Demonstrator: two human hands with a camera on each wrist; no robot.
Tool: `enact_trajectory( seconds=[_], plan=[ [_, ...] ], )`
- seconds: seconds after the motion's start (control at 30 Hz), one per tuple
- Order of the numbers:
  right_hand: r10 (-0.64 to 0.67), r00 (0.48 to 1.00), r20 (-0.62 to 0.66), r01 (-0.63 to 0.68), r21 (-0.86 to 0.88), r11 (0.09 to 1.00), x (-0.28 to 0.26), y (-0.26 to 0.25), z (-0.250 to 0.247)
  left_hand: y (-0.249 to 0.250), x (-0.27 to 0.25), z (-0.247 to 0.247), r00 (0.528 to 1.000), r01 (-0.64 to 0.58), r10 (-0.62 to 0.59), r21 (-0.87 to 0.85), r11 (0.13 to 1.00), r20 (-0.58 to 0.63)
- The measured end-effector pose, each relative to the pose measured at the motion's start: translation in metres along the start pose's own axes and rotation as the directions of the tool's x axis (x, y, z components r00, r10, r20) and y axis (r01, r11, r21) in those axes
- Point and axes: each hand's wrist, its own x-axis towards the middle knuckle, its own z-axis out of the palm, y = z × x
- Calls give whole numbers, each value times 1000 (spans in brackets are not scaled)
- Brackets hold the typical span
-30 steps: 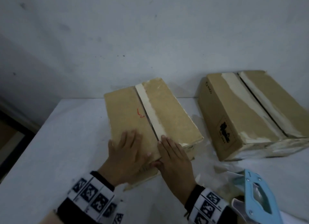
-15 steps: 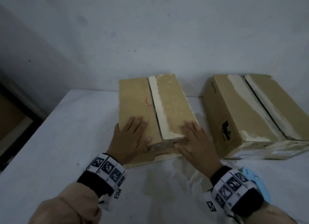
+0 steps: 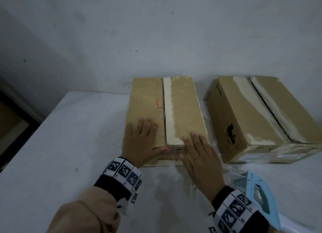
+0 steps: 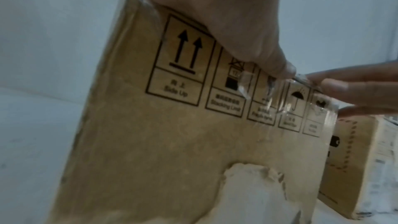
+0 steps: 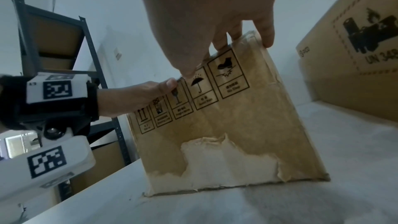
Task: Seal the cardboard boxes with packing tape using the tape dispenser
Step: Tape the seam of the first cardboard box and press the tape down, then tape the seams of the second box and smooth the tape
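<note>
A small cardboard box (image 3: 181,109) with closed flaps stands mid-table; its near face (image 4: 172,142) (image 5: 226,125) shows handling symbols and a torn patch. My left hand (image 3: 141,138) lies flat on the left flap, thumb (image 4: 275,60) down over the near edge. My right hand (image 3: 198,152) lies flat on the right flap at the near corner, thumb (image 5: 189,71) over the edge. Loose clear tape (image 4: 277,94) clings to the near face between the thumbs. A light blue tape dispenser (image 3: 259,198) lies on the table by my right wrist.
A larger cardboard box (image 3: 257,121) with a parted top seam stands to the right, also seen as a box (image 5: 355,57) in the right wrist view. A wall runs behind the table (image 3: 61,154). A dark metal shelf rack (image 5: 53,40) stands at the left.
The small box has been turned until its seam points straight away from me. My right hand moved from the seam to the right flap's near corner; both hands stay flat on top.
</note>
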Motion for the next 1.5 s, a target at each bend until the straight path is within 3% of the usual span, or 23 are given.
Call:
enact_trajectory(
  seconds=[0.47,0.57,0.67,0.7,1.0,1.1,1.2,1.3,1.4,1.5],
  plan=[
    [-8,1000,-5,8,66,998,-8,5,-7,-13,8,-6,997,-76,75,65,995,20],
    [84,996,5,-83,188,979,-10,14,-11,-6,2,-9,997,63,-66,-55,996,-51],
    [89,996,23,-91,401,911,-13,17,-15,7,-1,-6,918,354,-387,-266,897,-85],
    [95,994,51,-108,462,880,-15,17,-18,10,-3,-4,899,394,-432,-286,873,-78],
    [137,991,-9,-113,507,855,-52,29,-25,24,-12,7,899,325,-373,-220,920,-230],
    [139,989,-45,-108,418,902,-67,52,-29,31,-12,12,898,276,-325,-196,941,-296],
    [323,946,-19,-297,342,892,-96,87,-26,39,-13,15,924,212,-239,-122,970,-297],
    [373,927,-47,-357,207,911,-130,121,-25,45,-13,15,929,212,-236,-111,971,-286],
    [411,908,78,-417,94,904,-163,149,-21,45,-13,13,927,231,-257,-125,965,-274],
    [333,915,228,-337,-22,941,-186,171,-12,45,-13,13,927,238,-265,-131,963,-267]
  ],
)
